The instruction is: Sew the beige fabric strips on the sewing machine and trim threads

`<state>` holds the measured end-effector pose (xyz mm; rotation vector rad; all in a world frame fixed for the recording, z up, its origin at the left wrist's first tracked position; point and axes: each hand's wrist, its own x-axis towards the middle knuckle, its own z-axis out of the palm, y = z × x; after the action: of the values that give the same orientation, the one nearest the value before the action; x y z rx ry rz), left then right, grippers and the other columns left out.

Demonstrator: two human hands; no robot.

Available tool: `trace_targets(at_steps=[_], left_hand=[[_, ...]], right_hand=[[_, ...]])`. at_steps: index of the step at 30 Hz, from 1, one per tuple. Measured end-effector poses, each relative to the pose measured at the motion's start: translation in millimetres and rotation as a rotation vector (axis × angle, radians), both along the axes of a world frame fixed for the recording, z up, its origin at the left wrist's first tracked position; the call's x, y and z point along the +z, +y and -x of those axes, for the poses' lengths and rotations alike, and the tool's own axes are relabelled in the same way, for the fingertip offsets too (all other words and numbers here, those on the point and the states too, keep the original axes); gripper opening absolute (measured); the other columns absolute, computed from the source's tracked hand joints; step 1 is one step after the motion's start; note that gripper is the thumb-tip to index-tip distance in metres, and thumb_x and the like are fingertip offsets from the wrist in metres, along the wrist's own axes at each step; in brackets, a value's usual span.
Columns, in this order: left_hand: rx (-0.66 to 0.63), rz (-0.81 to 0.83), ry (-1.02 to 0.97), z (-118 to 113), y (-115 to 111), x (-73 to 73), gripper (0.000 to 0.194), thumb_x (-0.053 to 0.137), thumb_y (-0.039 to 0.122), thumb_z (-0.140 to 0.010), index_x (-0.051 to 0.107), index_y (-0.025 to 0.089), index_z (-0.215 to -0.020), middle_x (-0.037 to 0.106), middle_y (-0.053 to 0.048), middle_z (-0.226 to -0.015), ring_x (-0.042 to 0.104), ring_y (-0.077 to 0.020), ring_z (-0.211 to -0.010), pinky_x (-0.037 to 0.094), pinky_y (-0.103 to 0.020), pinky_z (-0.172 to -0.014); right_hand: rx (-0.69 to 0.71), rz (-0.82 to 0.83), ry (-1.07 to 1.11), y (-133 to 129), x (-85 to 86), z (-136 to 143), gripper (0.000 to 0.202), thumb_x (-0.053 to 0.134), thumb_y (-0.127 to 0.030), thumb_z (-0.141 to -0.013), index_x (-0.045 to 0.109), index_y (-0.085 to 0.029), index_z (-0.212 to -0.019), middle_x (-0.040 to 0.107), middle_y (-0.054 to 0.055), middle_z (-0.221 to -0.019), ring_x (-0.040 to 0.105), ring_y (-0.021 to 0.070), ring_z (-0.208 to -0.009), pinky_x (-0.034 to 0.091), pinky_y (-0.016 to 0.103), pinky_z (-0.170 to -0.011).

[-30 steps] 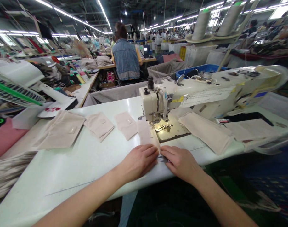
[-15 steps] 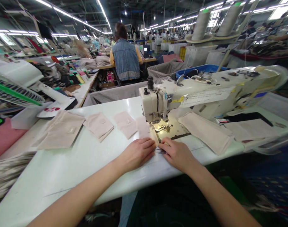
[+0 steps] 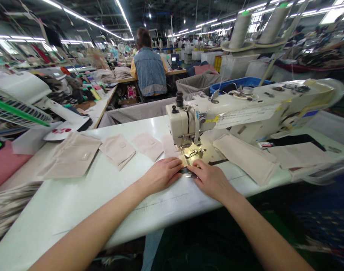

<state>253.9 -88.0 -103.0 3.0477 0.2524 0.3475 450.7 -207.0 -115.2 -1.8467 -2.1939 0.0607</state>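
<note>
Fabric (image 3: 168, 146), a pale strip, lies on the white tabletop (image 3: 109, 203) just left of the lit metal plate of the sewing machine (image 3: 181, 126), its near end running in beside the presser foot (image 3: 192, 153). Its long axis runs away from the person, the far end leaning somewhat left and the near end pointing back toward the fingertips, which partly hide it. The left hand (image 3: 164, 172) lies palm down over that near end, fingers extended together; whether it pinches the cloth or only presses, I cannot tell. The right hand (image 3: 212, 180) has its fingers curled around a dark metal tool (image 3: 188, 172), which points left toward the left fingertips, crosswise to the strip.
</note>
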Motion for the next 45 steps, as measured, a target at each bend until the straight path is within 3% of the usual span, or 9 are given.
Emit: trace_targets(at_steps=[3,11,22,29,36,45], left_hand=[[0.008,0.006,-0.011,-1,5,-1.0,0.031,0.043,0.029,-0.103,0.062,0.013,-0.121,0.067,-0.013,-0.117,0.063,-0.0245,-0.112,0.053,-0.040,-0.098],[0.003,0.027,-0.035,-3,20,-0.8,0.032,0.041,0.029,-0.104,0.062,0.015,-0.123,0.066,-0.013,-0.122,0.061,-0.0245,-0.115,0.052,-0.041,-0.101],[0.016,0.037,-0.040,-7,40,2.0,0.033,0.039,0.030,-0.104,0.064,0.016,-0.122,0.066,-0.012,-0.123,0.061,-0.0237,-0.116,0.052,-0.040,-0.102],[0.051,0.036,-0.045,-10,46,2.1,0.034,0.039,0.029,-0.104,0.064,0.016,-0.121,0.066,-0.012,-0.121,0.062,-0.0232,-0.112,0.052,-0.040,-0.100],[0.073,0.031,-0.077,-9,44,-1.1,0.034,0.041,0.028,-0.103,0.064,0.017,-0.123,0.066,-0.012,-0.122,0.062,-0.0235,-0.113,0.054,-0.040,-0.098],[0.149,0.066,-0.135,-6,47,-9.5,0.035,0.043,0.030,-0.102,0.061,0.014,-0.127,0.062,-0.016,-0.128,0.060,-0.0259,-0.117,0.052,-0.046,-0.102]], right_hand=[[-0.081,-0.040,-0.019,-5,0.3,-6,0.032,0.057,-0.017,-0.091,0.064,-0.021,-0.122,0.065,0.007,-0.116,0.067,0.0193,-0.087,0.048,0.028,-0.063],[-0.474,-0.240,0.020,-24,8.6,-47,0.028,0.052,-0.019,-0.092,0.068,-0.023,-0.115,0.069,0.004,-0.114,0.069,0.0201,-0.081,0.048,0.030,-0.060],[-0.824,-0.196,-0.085,-43,16.5,-92,0.030,0.050,-0.029,-0.093,0.069,-0.020,-0.116,0.065,0.010,-0.126,0.066,0.0198,-0.074,0.044,0.034,-0.057],[-0.831,-0.113,-0.126,-40,11.6,-99,0.038,0.047,-0.042,-0.098,0.068,-0.017,-0.117,0.064,0.013,-0.122,0.067,0.0237,-0.075,0.044,0.035,-0.057],[-0.863,-0.095,-0.066,-36,12.3,-106,0.041,0.050,-0.044,-0.095,0.064,-0.017,-0.124,0.061,0.016,-0.127,0.068,0.0257,-0.082,0.048,0.036,-0.064],[-0.815,-0.188,0.051,-27,20.3,-119,0.028,0.046,-0.034,-0.092,0.069,-0.019,-0.099,0.069,0.012,-0.101,0.066,0.0267,-0.085,0.047,0.036,-0.068]])
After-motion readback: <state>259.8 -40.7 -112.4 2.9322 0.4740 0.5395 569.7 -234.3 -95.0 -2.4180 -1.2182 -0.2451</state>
